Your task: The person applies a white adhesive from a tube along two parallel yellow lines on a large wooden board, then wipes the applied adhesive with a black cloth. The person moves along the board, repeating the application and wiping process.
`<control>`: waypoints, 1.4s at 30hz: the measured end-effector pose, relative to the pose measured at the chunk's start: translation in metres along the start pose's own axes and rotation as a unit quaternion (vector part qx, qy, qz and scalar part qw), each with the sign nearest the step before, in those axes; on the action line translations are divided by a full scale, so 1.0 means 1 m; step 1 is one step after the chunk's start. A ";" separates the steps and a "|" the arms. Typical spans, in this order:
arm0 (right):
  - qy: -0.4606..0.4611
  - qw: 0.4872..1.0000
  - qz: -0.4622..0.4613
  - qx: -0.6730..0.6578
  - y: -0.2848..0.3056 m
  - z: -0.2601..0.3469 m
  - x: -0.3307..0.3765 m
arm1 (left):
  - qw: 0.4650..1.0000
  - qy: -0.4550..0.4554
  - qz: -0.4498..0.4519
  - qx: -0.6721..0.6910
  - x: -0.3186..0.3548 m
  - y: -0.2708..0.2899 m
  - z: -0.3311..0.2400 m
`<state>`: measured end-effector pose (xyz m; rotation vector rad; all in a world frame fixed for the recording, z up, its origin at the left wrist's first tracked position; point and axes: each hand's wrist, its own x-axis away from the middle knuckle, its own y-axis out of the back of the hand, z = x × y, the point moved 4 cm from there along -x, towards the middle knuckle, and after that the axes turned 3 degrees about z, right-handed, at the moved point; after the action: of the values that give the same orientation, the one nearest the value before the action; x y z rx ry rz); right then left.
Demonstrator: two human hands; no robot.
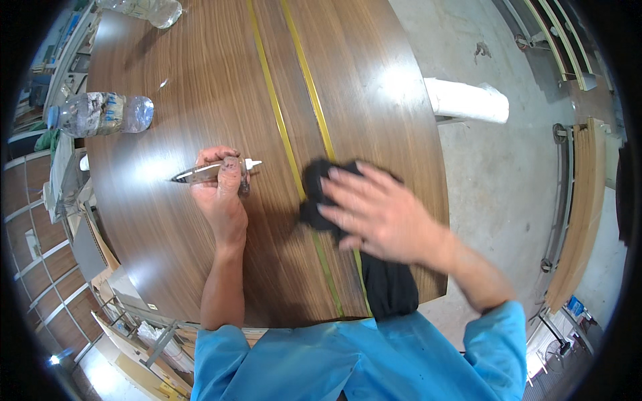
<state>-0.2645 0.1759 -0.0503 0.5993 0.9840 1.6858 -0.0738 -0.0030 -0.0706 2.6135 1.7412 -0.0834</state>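
Observation:
My left hand [224, 180] is closed around a slim, see-through squeeze bottle [202, 174] with a white nozzle pointing right and a dark tapered end at the left. Dark smudges mark its fingertips. Over the wood-grain panel [200, 67], my right hand [381, 217] holds a bunched black cloth [319, 184] down against the surface, its fingers spread across the top and slightly blurred. The cloth covers part of two narrow gold strips [276, 110] that run lengthwise along the panel. Another black cloth part [390, 287] lies below my right hand, by the near edge.
A labelled clear plastic bottle [107, 113] lies near the panel's left edge, and another clear bottle [150, 10] is at the far left. A white wrapped roll [468, 100] juts out beyond the right edge. Stacked boards [576, 214] stand farther right.

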 end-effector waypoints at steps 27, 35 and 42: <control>0.042 0.998 -0.054 0.008 -0.021 0.079 0.093 | 0.999 -0.036 0.003 0.010 0.002 0.000 0.005; -0.147 0.988 -0.031 -0.027 -0.035 0.073 0.110 | 1.000 -0.019 -0.007 0.023 0.002 0.003 0.003; -0.234 0.961 -0.147 0.014 0.016 0.006 0.031 | 1.000 -0.016 -0.017 -0.009 -0.002 -0.005 0.002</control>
<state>-0.2782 0.2051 -0.0364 0.7843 0.7118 1.1932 -0.0794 -0.0026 -0.0725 2.5558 1.7681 -0.1096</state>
